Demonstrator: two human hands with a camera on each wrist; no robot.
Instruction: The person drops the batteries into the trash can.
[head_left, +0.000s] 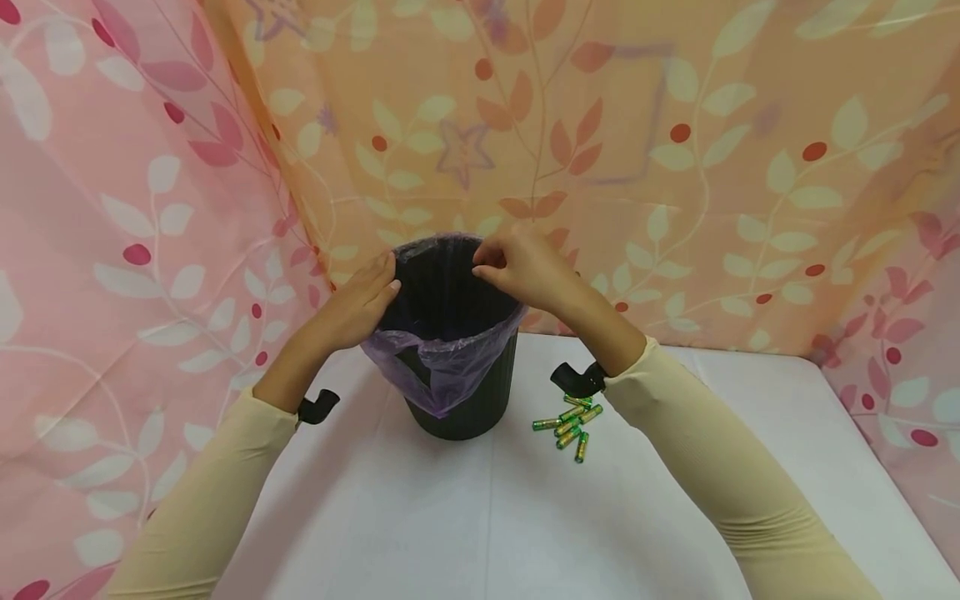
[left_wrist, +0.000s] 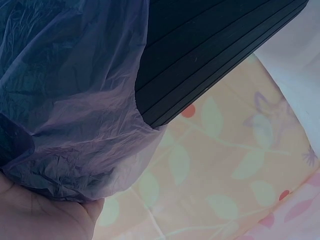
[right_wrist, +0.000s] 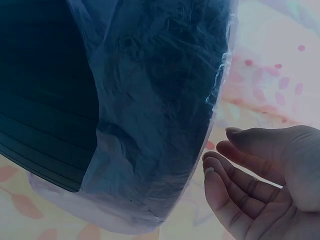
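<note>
Only the head view took in the whole layout: a dark bin (head_left: 480, 408) stood upright on the white table (head_left: 390, 517), lined with a thin purple bag (head_left: 450, 358) whose edge was folded out over the rim and hung in a loose point at the front. A loose pile of green and gold batteries (head_left: 567, 427) lay to the bin's right, well apart from the left hand (head_left: 356, 304) and partly overlapped by the black wrist mount (head_left: 577, 380) below the right hand (head_left: 528, 267). The left wrist view showed, from close by, the bag creased over the bin's ribbed outer wall, with part of the palm against its edge; the fingers were mostly hidden there. The right wrist view showed what the head view did not: a narrow gap between the right fingertips and the bag's edge, the hand holding nothing.

Both forearms reached forward in cream sleeves (head_left: 202, 492). The left hand lay flat along the left side of the rim, fingers nearly straight and close together, gripping nothing. The right hand bent in at the right side of the rim, fingers loosely curved, thumb set apart from them.
</note>
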